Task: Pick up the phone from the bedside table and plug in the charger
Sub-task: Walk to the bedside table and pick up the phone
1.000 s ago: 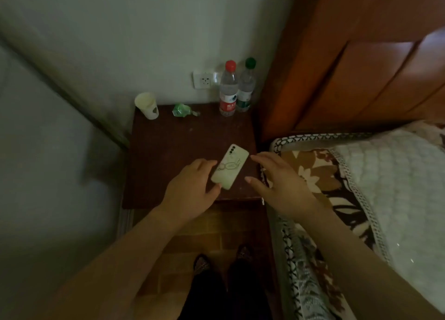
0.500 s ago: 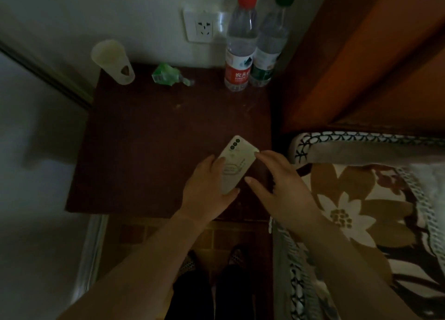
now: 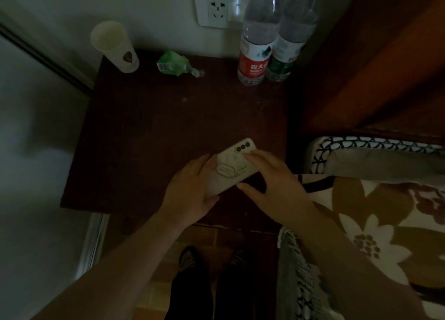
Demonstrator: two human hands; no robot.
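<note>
A pale phone lies back-up, camera end pointing away, near the front right of the dark wooden bedside table. My left hand grips its near end from the left, thumb under the lower edge. My right hand rests its fingertips on the phone's right side, thumb near the lower edge. A white wall socket sits above the table's back edge. No charger cable is visible.
Two water bottles, red-labelled and green-labelled, stand at the back right. A pale cup and a crumpled green wrapper sit at the back. A bed with a floral cover lies right; the wooden headboard rises behind.
The view has closed in on the table. Both hands have closed onto the phone, which has turned slightly clockwise and lies flatter across the view.
</note>
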